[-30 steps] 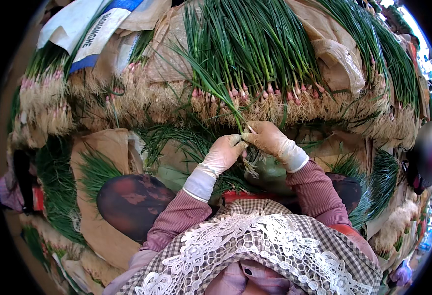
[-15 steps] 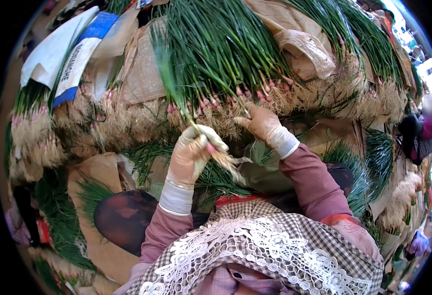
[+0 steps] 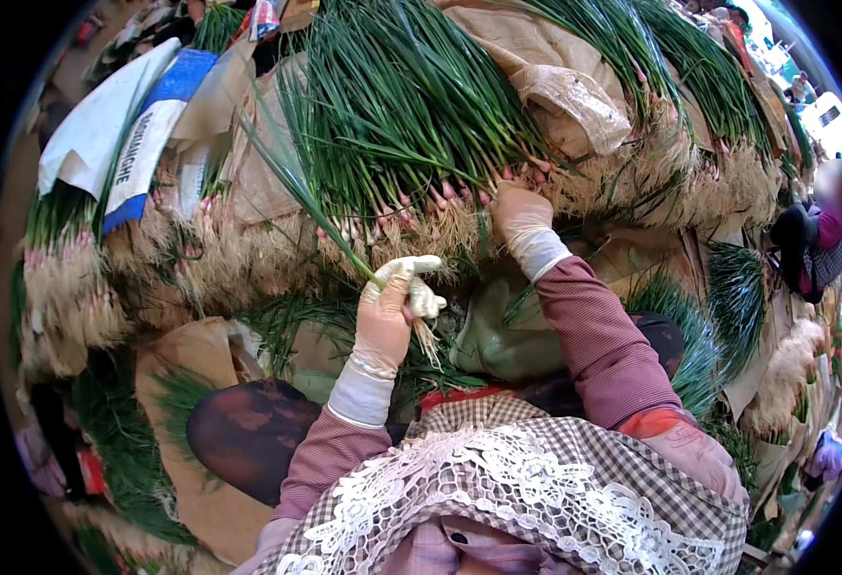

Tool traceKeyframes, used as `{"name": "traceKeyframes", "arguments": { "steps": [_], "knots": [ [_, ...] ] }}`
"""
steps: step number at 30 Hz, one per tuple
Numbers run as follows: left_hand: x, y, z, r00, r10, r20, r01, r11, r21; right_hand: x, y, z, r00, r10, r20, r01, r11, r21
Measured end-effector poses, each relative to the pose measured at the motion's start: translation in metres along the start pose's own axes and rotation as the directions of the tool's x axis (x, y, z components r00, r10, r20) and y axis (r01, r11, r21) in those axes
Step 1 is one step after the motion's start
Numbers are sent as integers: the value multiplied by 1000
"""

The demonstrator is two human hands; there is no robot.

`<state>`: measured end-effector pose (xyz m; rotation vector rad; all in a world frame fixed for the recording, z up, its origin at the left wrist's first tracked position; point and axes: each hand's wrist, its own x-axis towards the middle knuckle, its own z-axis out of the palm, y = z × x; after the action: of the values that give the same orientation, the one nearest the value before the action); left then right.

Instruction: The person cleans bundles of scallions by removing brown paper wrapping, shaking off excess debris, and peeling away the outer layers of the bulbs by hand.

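Note:
My left hand point(image 3: 389, 311), in a pale glove, is closed round a spring onion point(image 3: 341, 246). Its long green leaves slant up to the left, and its pale roots point(image 3: 428, 343) hang below my palm. The index finger of this hand points to the right. Farther right, my gloved right hand point(image 3: 523, 213) reaches to the bulb end of a broad pile of spring onions point(image 3: 411, 115). Its fingers are curled on a bulb there, and the back of the hand partly hides the grip. Pink bulbs and tangled roots line the pile's near edge.
Brown sacking point(image 3: 574, 81) lies right of the pile, and a white and blue sack point(image 3: 153, 129) covers more onions at left. Loose greens lie round my knees, beside brown sheeting point(image 3: 201, 431). Another person point(image 3: 828, 230) sits at far right.
My right hand has moved right and slightly up along the bulbs. My left hand has shifted a little right and down, still holding its spring onion, with the leaves now leaning farther left.

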<state>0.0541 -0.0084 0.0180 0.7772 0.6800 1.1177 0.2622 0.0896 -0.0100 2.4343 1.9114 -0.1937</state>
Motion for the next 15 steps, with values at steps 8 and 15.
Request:
{"name": "traceKeyframes", "arguments": {
  "steps": [8, 15],
  "knots": [
    [2, -13, -30, 951, -244, 189, 296, 895, -333, -27, 3, -44, 948, -269, -170, 256, 328, 909],
    [10, -28, -19, 959, -279, -45, 271, 953, -134, -90, -27, -35, 909, -416, 31, 319, 741, 591]
  ]
}}
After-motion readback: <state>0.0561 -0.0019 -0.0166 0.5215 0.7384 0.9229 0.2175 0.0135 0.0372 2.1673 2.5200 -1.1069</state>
